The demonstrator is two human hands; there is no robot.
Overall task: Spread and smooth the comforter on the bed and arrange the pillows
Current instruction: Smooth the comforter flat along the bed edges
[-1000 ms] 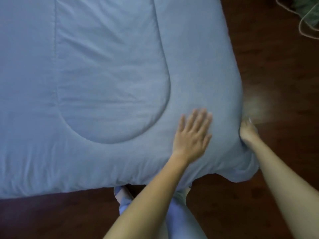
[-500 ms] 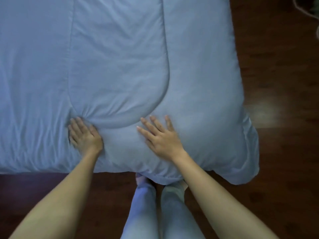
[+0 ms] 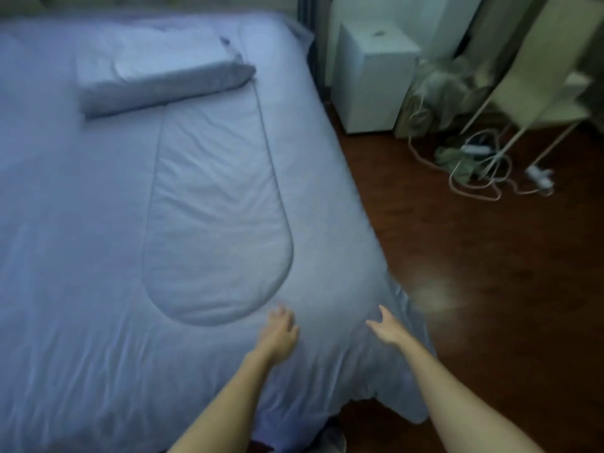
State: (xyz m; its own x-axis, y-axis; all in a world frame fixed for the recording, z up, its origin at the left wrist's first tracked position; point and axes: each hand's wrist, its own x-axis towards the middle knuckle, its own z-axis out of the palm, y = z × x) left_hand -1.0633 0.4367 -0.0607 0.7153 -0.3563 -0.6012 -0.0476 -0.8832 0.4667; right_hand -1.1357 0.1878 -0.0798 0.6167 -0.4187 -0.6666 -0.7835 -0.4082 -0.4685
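A pale blue comforter (image 3: 98, 240) with a stitched oval panel covers the whole bed, lightly creased. Its near right corner hangs over the bed's corner toward the floor. A blue-grey pillow (image 3: 163, 81) lies across the head of the bed, slightly askew. My left hand (image 3: 278, 331) hovers over the comforter just below the oval panel, fingers loosely apart. Near the hanging corner, my right hand (image 3: 385, 326) is held above the comforter with fingers spread and nothing in it. The picture is blurred by motion.
Dark wooden floor (image 3: 490, 305) runs along the bed's right side. A white box-shaped cabinet (image 3: 372, 80) stands by the bed's head. Tangled cables and a power strip (image 3: 480, 165) lie on the floor beside a thin-legged white stand (image 3: 542, 93).
Both hands have lifted off the comforter, where they were pressed flat, and shifted right. The view has swung up from the foot of the bed to show the pillow and the room.
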